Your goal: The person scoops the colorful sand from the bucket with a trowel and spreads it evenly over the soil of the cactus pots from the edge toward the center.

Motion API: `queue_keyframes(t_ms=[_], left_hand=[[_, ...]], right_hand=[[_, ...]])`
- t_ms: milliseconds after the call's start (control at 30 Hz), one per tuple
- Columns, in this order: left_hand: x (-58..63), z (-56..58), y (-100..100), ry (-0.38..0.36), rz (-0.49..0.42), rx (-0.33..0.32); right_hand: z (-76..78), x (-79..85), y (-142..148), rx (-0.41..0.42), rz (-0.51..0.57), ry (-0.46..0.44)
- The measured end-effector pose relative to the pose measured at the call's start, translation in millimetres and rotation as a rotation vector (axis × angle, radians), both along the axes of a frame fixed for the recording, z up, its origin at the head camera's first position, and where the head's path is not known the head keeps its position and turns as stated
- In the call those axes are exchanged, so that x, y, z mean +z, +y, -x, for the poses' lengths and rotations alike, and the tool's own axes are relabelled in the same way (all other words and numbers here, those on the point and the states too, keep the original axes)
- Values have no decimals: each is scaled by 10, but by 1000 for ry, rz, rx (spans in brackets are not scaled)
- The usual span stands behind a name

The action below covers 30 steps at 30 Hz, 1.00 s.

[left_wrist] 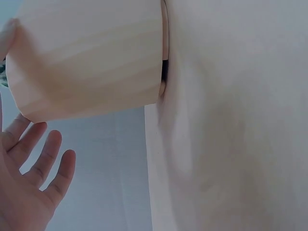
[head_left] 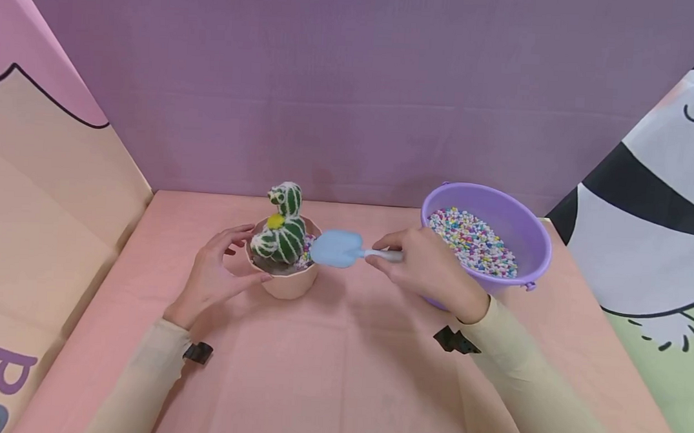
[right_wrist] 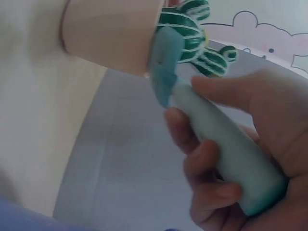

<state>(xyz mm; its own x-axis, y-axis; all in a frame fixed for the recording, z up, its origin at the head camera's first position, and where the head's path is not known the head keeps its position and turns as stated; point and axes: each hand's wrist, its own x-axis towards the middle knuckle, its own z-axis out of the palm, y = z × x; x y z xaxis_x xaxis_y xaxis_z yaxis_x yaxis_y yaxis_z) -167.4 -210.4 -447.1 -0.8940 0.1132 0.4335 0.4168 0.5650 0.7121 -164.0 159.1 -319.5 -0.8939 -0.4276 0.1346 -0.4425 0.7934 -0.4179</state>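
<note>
My right hand [head_left: 429,266] grips the pale handle of a small light blue toy shovel [head_left: 337,248], its fingers wrapped round it in the right wrist view. The shovel's blade reaches the right rim of a pale pink flower pot [head_left: 289,286]. Inside the pot stands a plush green cactus [head_left: 290,241] with white ridges and a yellow flower, and some small colourful beads [head_left: 307,250] lie beside it. My left hand [head_left: 216,272] holds the pot near its rim, thumb at the front and fingers on the far left side; several fingers are spread in the left wrist view.
To the right stands a purple bucket [head_left: 521,230] with many small multicoloured beads [head_left: 474,244] in it, close behind my right hand. A pink cloth [head_left: 293,382] covers the table. A purple backdrop [head_left: 352,100] rises along the far edge, with printed panels on both sides.
</note>
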Motion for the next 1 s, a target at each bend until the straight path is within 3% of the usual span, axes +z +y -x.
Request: queue_keyframes(t_ms=[200, 433, 767, 1000], left_hand=[[13, 1, -9, 6, -37, -34], [159, -43, 33, 151, -150, -17], [475, -156, 264, 319, -250, 19], [671, -239, 463, 462, -244, -57]], right_hand=[[-6, -69, 77, -80, 69, 114], [-5, -37, 224, -145, 233, 233], [-14, -3, 417, -213, 285, 285], [-13, -42, 533, -252, 323, 276]])
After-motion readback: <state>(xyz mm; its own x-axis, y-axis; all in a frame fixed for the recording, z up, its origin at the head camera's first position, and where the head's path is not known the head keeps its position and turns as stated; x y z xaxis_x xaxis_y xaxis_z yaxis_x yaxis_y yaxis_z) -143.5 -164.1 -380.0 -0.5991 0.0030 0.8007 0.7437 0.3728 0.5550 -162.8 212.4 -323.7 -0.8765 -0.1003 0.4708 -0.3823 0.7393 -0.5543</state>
